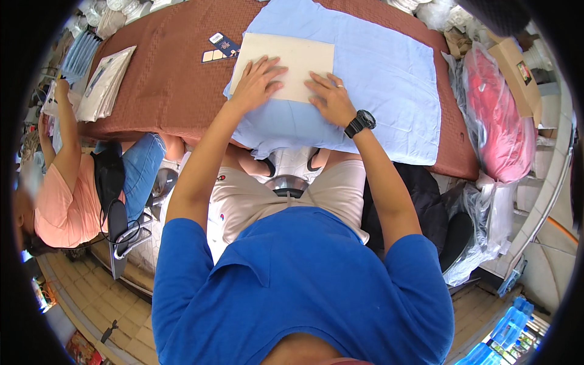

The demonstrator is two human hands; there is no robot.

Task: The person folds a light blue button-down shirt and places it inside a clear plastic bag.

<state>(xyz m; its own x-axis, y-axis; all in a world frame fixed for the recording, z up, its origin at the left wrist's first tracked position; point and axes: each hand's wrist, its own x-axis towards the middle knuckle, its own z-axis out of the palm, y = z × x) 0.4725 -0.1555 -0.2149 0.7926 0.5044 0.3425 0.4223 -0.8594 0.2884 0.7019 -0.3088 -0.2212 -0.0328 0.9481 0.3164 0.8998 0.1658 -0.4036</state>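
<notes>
A light blue cloth garment [389, 79] is spread over the table, one end hanging past the near edge. On its left part lies a flat cream-coloured board [298, 55], roughly rectangular. My left hand [258, 84] rests palm down on the board's left half, fingers spread. At the board's near right corner my right hand [331, 100] lies with fingers stretched out, its fingertips on the board and the palm over the blue cloth. A black watch [360, 123] is on my right wrist. Neither hand grips anything.
A brown textured cloth [158, 73] covers the table. Dark blue tags [225, 44] and a cream strip [213, 56] lie beyond the board's left side. Folded white garments [108, 82] sit at left, near a seated co-worker [73, 188]. Plastic-wrapped red fabric [496, 115] and a cardboard box [514, 76] stand right.
</notes>
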